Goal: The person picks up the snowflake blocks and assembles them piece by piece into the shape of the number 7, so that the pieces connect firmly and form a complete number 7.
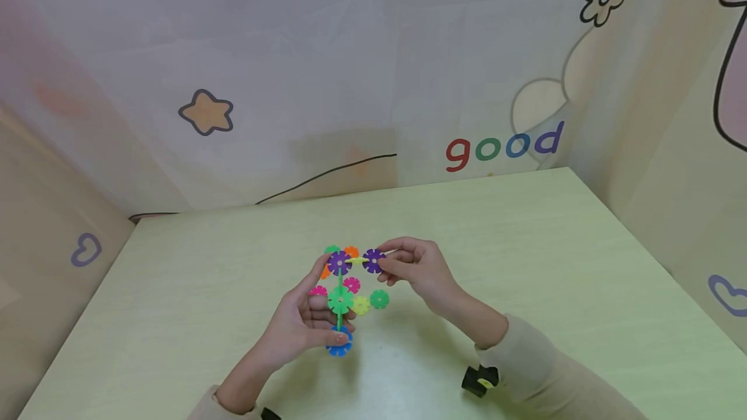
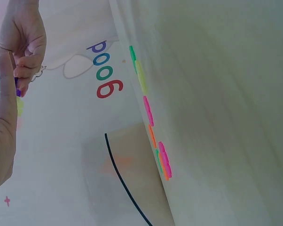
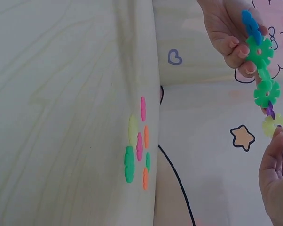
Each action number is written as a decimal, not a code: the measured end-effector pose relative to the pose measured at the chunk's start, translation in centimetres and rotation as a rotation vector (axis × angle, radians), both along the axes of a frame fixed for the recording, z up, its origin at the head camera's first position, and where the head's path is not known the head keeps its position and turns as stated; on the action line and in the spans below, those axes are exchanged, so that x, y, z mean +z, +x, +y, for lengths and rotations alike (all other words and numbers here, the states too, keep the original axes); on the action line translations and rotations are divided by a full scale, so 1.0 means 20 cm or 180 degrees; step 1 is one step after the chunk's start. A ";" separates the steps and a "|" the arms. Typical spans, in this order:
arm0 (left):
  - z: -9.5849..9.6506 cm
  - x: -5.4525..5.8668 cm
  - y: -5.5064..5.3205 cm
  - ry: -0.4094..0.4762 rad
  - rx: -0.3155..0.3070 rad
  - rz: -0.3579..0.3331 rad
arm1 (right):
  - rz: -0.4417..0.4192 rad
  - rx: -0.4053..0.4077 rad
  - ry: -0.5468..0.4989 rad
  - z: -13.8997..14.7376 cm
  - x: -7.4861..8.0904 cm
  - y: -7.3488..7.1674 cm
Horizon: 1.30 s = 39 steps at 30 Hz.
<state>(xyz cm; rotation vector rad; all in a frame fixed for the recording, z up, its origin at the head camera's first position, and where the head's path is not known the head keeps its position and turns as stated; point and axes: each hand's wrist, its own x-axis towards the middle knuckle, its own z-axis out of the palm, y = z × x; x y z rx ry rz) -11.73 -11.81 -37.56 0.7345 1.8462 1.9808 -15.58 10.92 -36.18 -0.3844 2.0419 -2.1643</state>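
Note:
My left hand (image 1: 288,332) grips an L-shaped chain of interlocking plastic snowflake discs, its thumb on the blue disc (image 1: 338,348) at the bottom. Above the blue one come green discs (image 1: 340,300), some edge-on, then a purple disc (image 1: 340,263) beside the left forefinger. From there a yellow disc (image 1: 358,260) runs sideways, seen edge-on. At its far end my right hand (image 1: 425,276) pinches another purple disc (image 1: 373,261) between thumb and fingers. In the right wrist view the chain hangs in the air, with the yellow disc (image 3: 275,126) at the right fingertips.
Loose discs lie on the pale green table (image 1: 175,316) behind the chain: green (image 1: 379,299), yellow (image 1: 362,306), pink (image 1: 352,284), orange (image 1: 352,251) and several others. A printed cloth wall (image 1: 327,83) stands at the table's back. A black device (image 1: 475,382) sits at the right sleeve.

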 end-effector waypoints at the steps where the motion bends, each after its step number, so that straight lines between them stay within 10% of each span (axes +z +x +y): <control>1: 0.00 0.00 0.00 0.0022 -0.0021 0.0005 | -0.0004 0.0004 -0.0004 0.00 0.00 0.00; 19: -0.02 0.00 -0.01 0.0024 0.0105 0.0060 | -0.0011 0.0002 0.0351 0.06 -0.02 -0.05; 39: -0.07 0.00 0.00 -0.0010 0.0231 -0.0020 | 0.0346 0.0775 0.2168 0.08 -0.22 -0.22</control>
